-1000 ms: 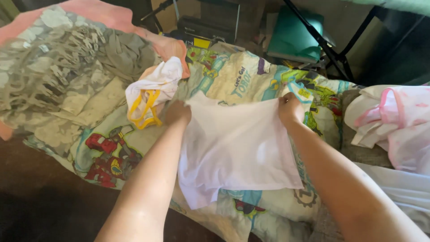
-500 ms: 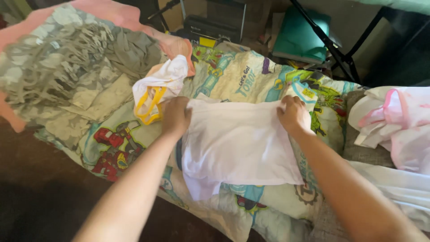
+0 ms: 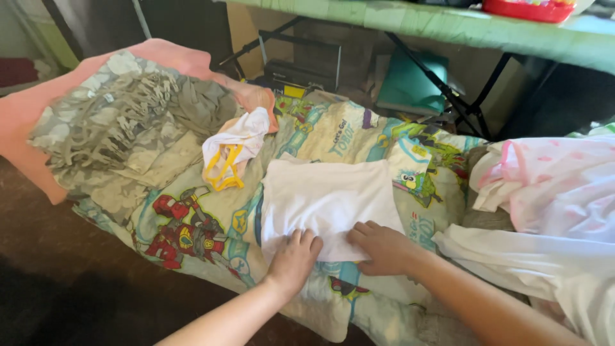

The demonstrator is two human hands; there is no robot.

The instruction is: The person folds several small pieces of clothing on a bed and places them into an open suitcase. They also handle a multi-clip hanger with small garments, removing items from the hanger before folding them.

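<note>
Cartoon-print blanket (image 3: 359,138) covers most of the surface, robots + vehicles in red, green, teal. Grey camo-pattern cloth (image 3: 109,128) piled far left over a pink blanket (image 3: 173,54). Pink-trimmed white garment heap (image 3: 551,186) at right edge, more white fabric (image 3: 512,256) below it. Green tabletop (image 3: 448,25) w/ black folding legs runs across the far side, teal flat item (image 3: 410,80) on the floor under it.

White folded cloth (image 3: 327,198) lies flat at center of the cartoon blanket, roughly square, near edge toward the person. Small white garment w/ yellow straps (image 3: 230,150) bunched just left + far of it, not touching as far as I can tell.

Left hand (image 3: 293,256) on the near-left edge of the folded cloth, fingers spread + flat, pressing down, not gripping. Right hand (image 3: 383,247) on the near-right edge, fingers extended + slightly curled, palm down on the fabric; no pinch visible. Hands close together, not touching.
</note>
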